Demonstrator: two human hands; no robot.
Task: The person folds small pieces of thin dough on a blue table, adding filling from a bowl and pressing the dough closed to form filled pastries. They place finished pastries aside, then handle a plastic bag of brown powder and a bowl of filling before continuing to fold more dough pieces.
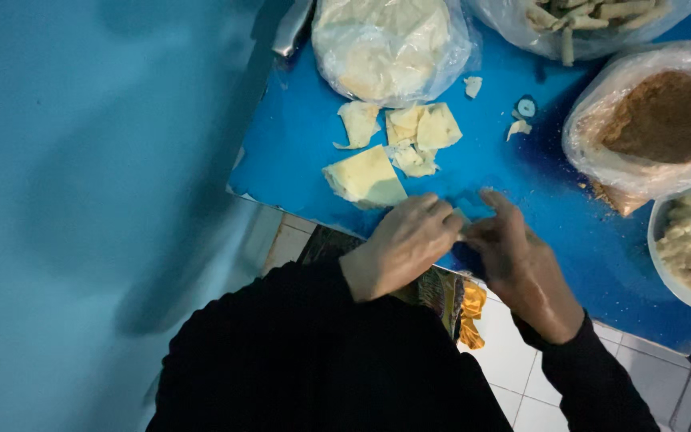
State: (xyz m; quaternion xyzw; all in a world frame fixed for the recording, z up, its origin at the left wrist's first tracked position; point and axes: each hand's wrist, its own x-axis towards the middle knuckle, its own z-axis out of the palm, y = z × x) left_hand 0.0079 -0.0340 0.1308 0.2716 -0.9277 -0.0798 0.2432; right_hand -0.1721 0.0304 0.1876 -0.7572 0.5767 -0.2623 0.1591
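Blue table (313, 152) is bearing everything: beside its near edge, left hand (403, 244) and right hand (513, 252) are pinching a small pale wrapper (459, 226) together with curled fingers. Farther right, a plastic bag (601, 144) is holding brown powder (665, 116), and a white bowl (661, 264) is holding pale filling (689, 240).

We have one view only, from the head camera, so no second view shares any part of the scene. It looks steeply down from above our shoulders, close over the work. Our black sleeves (321, 360) fill the lower centre of the frame. The left hand (401, 244) and right hand (521, 264) meet just below centre, near the lens. The blue table (297, 152) runs slantwise from upper centre to the right edge, so the camera is turned against its edges. A blue wall (81, 200) fills the left half. White floor tiles (513, 360) show at lower right, far below.
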